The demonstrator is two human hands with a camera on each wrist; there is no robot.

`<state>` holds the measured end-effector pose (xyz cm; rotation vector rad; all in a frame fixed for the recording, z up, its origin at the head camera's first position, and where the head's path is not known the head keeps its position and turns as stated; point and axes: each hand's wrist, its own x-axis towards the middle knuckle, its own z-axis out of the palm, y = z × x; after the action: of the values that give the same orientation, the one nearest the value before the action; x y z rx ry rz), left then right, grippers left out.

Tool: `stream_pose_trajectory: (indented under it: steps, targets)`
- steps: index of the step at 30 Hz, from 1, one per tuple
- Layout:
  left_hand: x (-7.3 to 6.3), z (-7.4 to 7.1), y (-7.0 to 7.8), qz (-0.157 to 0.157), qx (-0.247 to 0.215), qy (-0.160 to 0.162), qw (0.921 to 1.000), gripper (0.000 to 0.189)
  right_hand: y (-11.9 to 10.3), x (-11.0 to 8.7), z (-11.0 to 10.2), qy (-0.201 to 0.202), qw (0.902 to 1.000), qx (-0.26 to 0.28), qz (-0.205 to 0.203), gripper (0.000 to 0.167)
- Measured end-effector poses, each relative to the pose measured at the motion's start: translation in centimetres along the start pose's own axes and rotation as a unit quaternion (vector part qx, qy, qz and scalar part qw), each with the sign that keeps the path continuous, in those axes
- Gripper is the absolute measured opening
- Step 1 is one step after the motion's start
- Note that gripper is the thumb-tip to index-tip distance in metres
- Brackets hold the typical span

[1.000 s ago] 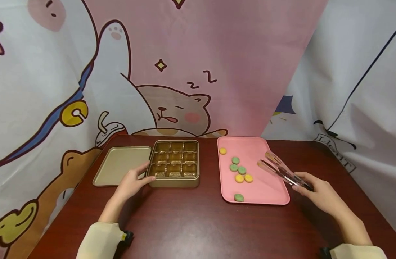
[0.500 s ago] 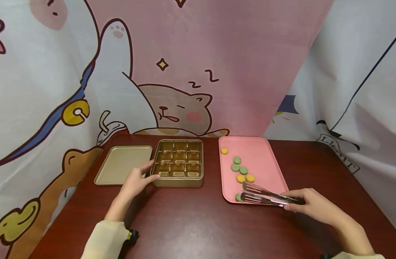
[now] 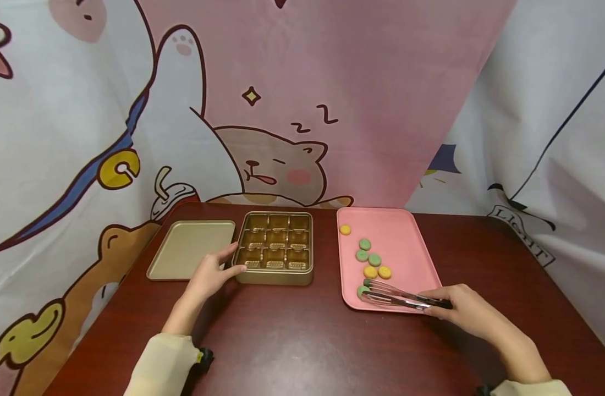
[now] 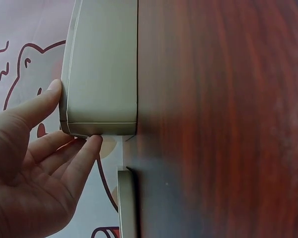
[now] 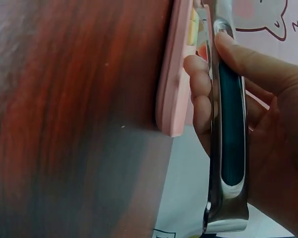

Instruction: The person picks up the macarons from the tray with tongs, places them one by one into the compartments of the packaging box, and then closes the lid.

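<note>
My right hand holds metal serving tongs with dark grip inlays, also seen in the right wrist view. Their slotted ends reach over the near left corner of a pink tray, at a small round green sweet like a macaron; the tongs partly hide it. Whether they grip it, I cannot tell. My left hand touches a gold tin box with a gold compartment insert. In the left wrist view, its thumb lies against the box's rim and its fairly straight fingers touch the side.
Several green sweets and yellow sweets lie on the tray's left half. A flat gold lid lies left of the box. Dark red wooden tabletop runs between box and tray. A printed cartoon curtain hangs behind.
The right hand has brought the tongs left and toward the near edge, onto the near green sweet, which now sits slightly farther back. The left hand stays at the box, which has shifted slightly right.
</note>
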<state>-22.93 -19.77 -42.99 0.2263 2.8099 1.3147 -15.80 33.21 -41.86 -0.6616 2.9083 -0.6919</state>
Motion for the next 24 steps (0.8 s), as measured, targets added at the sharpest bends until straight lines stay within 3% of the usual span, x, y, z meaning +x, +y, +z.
stream_pose_trajectory:
  steps: [11, 24]
  targets:
    - [-0.25, 0.01, 0.1, 0.01, -0.003, 0.001, 0.9999, 0.067, -0.42, 0.1, 0.04, 0.031, 0.9983, -0.029, 0.04, 0.021]
    - [-0.58, 0.15, 0.11, 0.017, -0.002, 0.001, 0.9999, 0.067, -0.45, 0.24, 0.15, 0.083, 0.992, -0.075, 0.058, 0.021]
